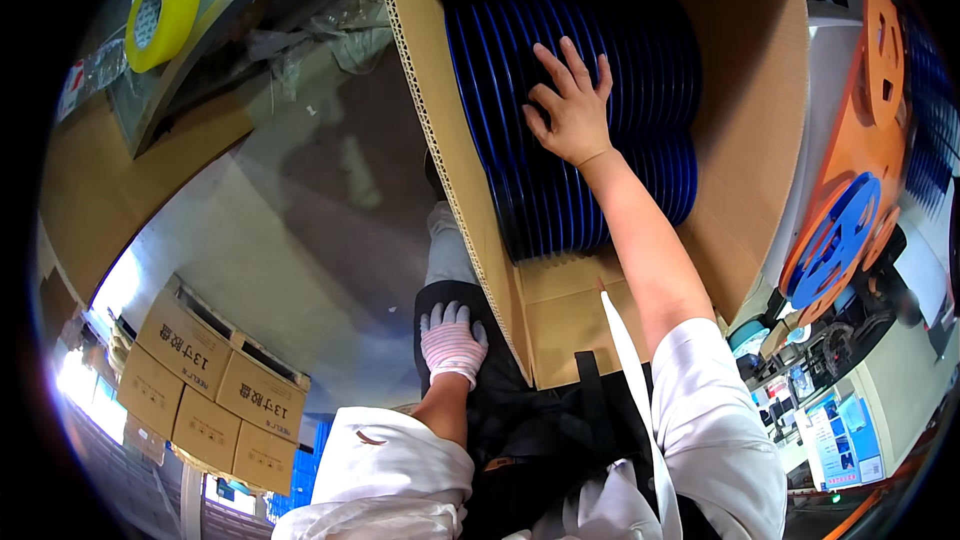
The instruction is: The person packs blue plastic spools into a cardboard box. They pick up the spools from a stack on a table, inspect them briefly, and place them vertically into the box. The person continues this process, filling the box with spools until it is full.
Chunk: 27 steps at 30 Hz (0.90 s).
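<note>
An open cardboard box [745, 110] stands before me, its flaps raised. Inside it, a row of dark blue plastic reels [640, 60] stands on edge, packed side by side. My right hand [575, 110] is bare and reaches over these reels with its fingers spread; the fingertips are at or just above the rims, and I cannot tell whether they touch. My left hand [453, 343], in a pink and white striped glove with grey fingertips, lies flat on my dark-clothed thigh, left of the box. It holds nothing.
At the upper left, a roll of yellow tape [164, 15] sits by a metal-edged surface. Several closed cartons [215, 390] are stacked at the lower left. To the right, orange reel plates [850, 120] and a blue reel plate [838, 240] lie on a white table. Clear plastic wrap [340, 30] lies behind the box's left side.
</note>
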Each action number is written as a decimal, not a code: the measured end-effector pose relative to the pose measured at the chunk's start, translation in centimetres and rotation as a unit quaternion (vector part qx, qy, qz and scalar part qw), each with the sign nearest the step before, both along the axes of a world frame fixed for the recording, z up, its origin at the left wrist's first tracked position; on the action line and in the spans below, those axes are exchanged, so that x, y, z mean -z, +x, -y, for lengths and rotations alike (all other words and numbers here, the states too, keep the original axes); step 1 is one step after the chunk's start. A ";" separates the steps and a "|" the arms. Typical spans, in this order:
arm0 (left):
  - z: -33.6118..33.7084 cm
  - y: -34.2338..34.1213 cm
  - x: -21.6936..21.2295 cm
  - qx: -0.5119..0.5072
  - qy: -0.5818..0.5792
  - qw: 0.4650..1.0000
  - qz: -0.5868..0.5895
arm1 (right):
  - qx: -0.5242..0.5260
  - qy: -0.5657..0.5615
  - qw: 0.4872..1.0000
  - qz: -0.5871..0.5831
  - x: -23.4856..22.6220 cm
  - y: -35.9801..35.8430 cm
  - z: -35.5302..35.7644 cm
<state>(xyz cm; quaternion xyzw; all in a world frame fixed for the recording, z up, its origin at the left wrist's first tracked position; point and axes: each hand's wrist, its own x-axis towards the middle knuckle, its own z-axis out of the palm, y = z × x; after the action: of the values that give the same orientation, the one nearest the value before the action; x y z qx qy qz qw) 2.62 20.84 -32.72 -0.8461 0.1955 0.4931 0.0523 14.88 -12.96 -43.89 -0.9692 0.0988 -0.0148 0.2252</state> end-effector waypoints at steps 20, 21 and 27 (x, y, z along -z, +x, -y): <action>0.0 0.4 -0.1 0.003 0.016 1.000 -0.022 | -0.011 0.011 1.000 0.020 0.6 0.9 -2.7; 0.1 0.5 -0.1 0.003 0.016 1.000 -0.022 | -0.005 0.004 1.000 0.013 0.7 0.9 -3.0; 0.1 0.6 -0.2 0.002 0.013 1.000 -0.019 | 0.010 -0.058 0.998 -0.025 1.0 1.3 -4.4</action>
<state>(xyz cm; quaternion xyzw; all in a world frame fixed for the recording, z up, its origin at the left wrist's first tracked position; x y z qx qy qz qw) 3.22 20.75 -32.52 -0.8356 0.1923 0.5110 0.0605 16.23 -8.58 -44.94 -0.9797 0.1129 0.0019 0.1658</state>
